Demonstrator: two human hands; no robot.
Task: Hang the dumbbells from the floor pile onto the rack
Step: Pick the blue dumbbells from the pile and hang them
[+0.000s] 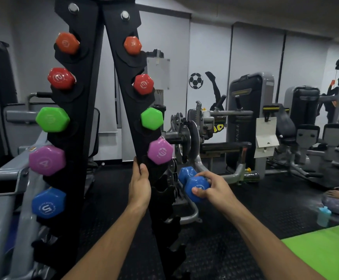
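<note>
A blue dumbbell is being held in the right hand, with the fingers curled over its near hexagonal head and the thumb pressed against the underside; its far head is pointing away toward the rack. The dumbbell is being kept in the air just to the right of the rack's right upright, level with the hook below the purple dumbbell, and is not touching the rack.

The left hand is being wrapped around the edge of that right upright, thumb on the near face and fingers hidden behind it, just below and left of the purple dumbbell.

On the right upright, four dumbbells are being carried from the top down: an orange one, a red one, a green one and the purple one. On the left upright, five are being carried: orange, red, green, purple marked 4 and blue marked 5.

A black rubber floor is being shown beneath, with a green mat lying at the lower right and grey gym machines standing behind.
</note>
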